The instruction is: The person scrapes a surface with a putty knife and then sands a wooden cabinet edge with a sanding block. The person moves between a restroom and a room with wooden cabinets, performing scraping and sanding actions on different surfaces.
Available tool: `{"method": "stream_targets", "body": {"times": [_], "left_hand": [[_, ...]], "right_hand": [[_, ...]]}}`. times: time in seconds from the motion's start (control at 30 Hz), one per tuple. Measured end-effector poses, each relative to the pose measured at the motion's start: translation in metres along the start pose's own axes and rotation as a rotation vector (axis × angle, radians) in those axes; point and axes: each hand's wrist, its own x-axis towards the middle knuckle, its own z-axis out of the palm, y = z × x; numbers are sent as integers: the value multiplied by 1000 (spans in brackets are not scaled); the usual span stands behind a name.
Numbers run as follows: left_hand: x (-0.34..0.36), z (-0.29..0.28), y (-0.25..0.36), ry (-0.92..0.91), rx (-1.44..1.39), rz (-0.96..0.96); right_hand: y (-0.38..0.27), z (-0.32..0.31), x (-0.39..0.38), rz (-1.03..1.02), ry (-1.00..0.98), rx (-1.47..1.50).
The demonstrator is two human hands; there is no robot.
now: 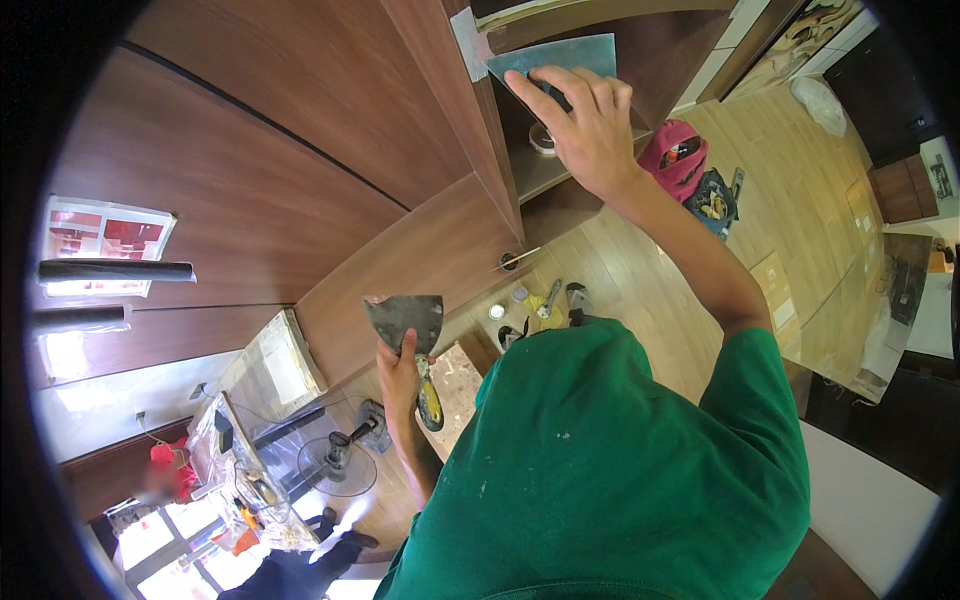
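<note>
My right hand point(595, 125) grips a wide blue-grey scraper point(590, 55) high at the cabinet's vertical edge point(497, 180), its corner at a pale patch point(468, 40) on the wood. A small round container point(542, 140) sits on the shelf beneath it. Lower and to the left, my left hand point(398, 370) holds a putty knife point(430, 395) with a stained metal blade and a yellow-and-black handle, blade upward, fingers at the blade's base.
Below lie small tins point(497, 311), a pink bag point(672, 150), a dark bucket point(712, 195) and cardboard sheets point(772, 285). At lower left stand a fan point(336, 466) and a cluttered plastic-covered table point(225, 440), with a co-worker point(280, 570) nearby.
</note>
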Motion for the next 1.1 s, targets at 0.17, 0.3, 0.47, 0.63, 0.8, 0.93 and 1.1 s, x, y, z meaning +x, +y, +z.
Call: {"method": "stream_targets", "body": {"times": [0.17,0.3,0.47,0.63,0.8,0.93,1.1], "left_hand": [[-3,-2,0,25,12,-54],[-5,-4,0,13,1,-33],[-8,-7,0,46,19,-78],[-2,-9,-6,25,48,-70],[5,-11,-10,8,46,-75],[5,-9,-9,-1,37,-91],[3,-8,-11,21,1,-77]], "right_hand": [[-1,21,-2,-48,1,-80],[2,21,-11,-49,35,-92],[1,16,-10,-32,121,-81],[-2,12,3,-63,-7,-55],[-1,-9,8,-24,51,-9],[2,-11,23,-27,26,-36],[2,-10,33,-57,47,-42]]}}
